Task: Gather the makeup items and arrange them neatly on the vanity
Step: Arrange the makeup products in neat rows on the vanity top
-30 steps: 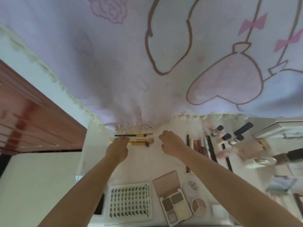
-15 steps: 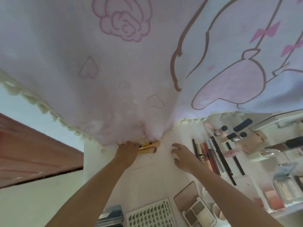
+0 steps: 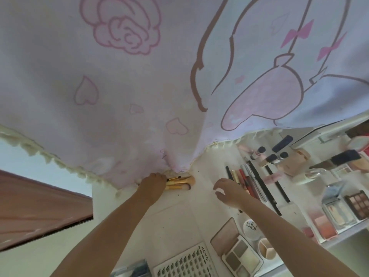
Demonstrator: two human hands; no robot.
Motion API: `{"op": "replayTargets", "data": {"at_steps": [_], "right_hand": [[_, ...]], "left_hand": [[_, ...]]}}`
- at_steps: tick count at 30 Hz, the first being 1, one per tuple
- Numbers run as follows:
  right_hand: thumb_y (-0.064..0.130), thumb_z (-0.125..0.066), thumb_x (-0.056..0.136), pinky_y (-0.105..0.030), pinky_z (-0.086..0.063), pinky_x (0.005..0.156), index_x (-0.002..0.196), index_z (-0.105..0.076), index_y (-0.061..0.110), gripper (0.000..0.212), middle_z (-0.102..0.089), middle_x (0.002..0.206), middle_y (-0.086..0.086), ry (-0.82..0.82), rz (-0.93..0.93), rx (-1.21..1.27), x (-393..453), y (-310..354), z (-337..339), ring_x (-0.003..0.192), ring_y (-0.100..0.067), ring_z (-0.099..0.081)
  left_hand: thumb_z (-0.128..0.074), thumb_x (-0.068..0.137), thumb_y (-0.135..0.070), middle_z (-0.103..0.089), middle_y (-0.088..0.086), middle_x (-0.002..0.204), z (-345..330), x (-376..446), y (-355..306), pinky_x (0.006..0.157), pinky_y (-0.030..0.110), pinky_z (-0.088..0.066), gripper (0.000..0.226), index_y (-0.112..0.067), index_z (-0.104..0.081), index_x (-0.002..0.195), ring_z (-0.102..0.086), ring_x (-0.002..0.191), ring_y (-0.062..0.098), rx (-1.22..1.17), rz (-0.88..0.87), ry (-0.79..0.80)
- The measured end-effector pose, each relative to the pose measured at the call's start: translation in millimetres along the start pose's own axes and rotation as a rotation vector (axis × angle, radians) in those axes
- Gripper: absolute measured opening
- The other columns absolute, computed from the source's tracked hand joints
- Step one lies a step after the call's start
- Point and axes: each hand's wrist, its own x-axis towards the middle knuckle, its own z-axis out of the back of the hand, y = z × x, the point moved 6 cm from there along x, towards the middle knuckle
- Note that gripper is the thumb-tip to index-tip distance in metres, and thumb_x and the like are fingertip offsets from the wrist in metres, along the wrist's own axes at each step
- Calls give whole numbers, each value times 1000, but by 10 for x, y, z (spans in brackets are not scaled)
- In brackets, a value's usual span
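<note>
I see the left hand (image 3: 152, 181) curled round a bundle of gold-handled brushes (image 3: 180, 182) at the curtain (image 3: 139, 96) hem on the vanity (image 3: 175, 216). Right hand (image 3: 229, 189) hovers beside, fingers spread, empty. Open eyeshadow palette (image 3: 241, 256) shows grey and cream pans.

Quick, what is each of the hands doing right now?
Left hand: gripping the gold-handled makeup brushes.
Right hand: open, fingers relaxed, holding nothing.
</note>
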Motion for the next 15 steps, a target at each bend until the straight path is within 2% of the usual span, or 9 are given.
{"op": "replayTargets", "data": {"at_steps": [1, 4, 5, 6, 7, 8, 9, 12, 15], "right_hand": [[17, -44, 93, -17, -32, 93, 116, -57, 11, 28, -50, 128, 0, 1, -2, 2, -10, -6, 2, 117, -15, -47], [18, -43, 93, -15, -32, 88, 117, -57, 11, 28, -51, 128, 0, -3, -9, 6, -32, -16, 15, 113, -15, -49], [18, -43, 93, -16, -33, 89, 117, -56, 12, 28, -51, 127, 0, -1, -16, 9, -46, -21, 19, 112, -15, -50], [18, -43, 93, -18, -35, 91, 117, -56, 12, 28, -52, 126, -1, 0, -23, 15, -62, -26, 26, 111, -15, -51], [18, -43, 93, -20, -37, 92, 117, -56, 12, 28, -53, 124, -1, -2, -25, 20, -81, -29, 40, 109, -15, -52], [18, -43, 93, -21, -39, 92, 117, -56, 13, 28, -55, 122, -2, -6, -23, 27, -100, -31, 58, 108, -15, -54], [17, -43, 93, -21, -40, 91, 117, -56, 12, 28, -56, 121, -2, -15, -17, 36, -123, -38, 83, 106, -14, -54], [15, -45, 92, -18, -40, 89, 114, -58, 10, 26, -59, 118, -3, -67, -12, 111, -194, -80, 162, 102, -14, -56], [14, -47, 92, -17, -41, 85, 113, -60, 9, 25, -61, 115, -3, -128, -31, 160, -291, -179, 224, 99, -13, -57]], "left_hand": [[-88, 29, -15, -62, 10, 54, -12, 9, 10, 35, 17, -42, 39, -3, -65, 58, -61, 47, 16, 22, -16, 12], [-86, 5, -18, -53, 2, 36, 56, -7, -3, 26, 12, -31, 46, -5, -58, 40, -51, 31, 10, 20, -54, -61], [-87, 14, -19, -58, 4, 43, 29, -9, -12, 30, 14, -36, 44, -5, -62, 47, -56, 38, 12, 60, -64, -37], [-86, 39, -19, -66, 11, 62, -22, 5, 1, 43, 19, -47, 38, -3, -66, 67, -64, 56, 16, 40, -78, 20], [-71, 68, -17, -67, 17, 90, -38, 12, 25, 63, 27, -52, 33, 2, -62, 93, -65, 82, 22, -13, -51, 70], [-52, 84, -14, -60, 16, 111, -135, 45, 45, 79, 33, -49, 30, 0, -52, 111, -58, 102, 26, -37, -33, 101], [-41, 90, -14, -55, 15, 121, -170, 62, 38, 86, 36, -44, 31, -2, -45, 118, -52, 110, 28, -96, -15, 180], [-34, 93, -14, -54, 15, 122, -51, 43, -109, 84, 35, -43, 31, -2, -40, 121, -54, 109, 29, -190, -3, 200], [-33, 94, -13, -59, 17, 113, 65, 68, -415, 77, 35, -45, 28, -1, -37, 119, -59, 100, 30, -423, 59, 187]]}}
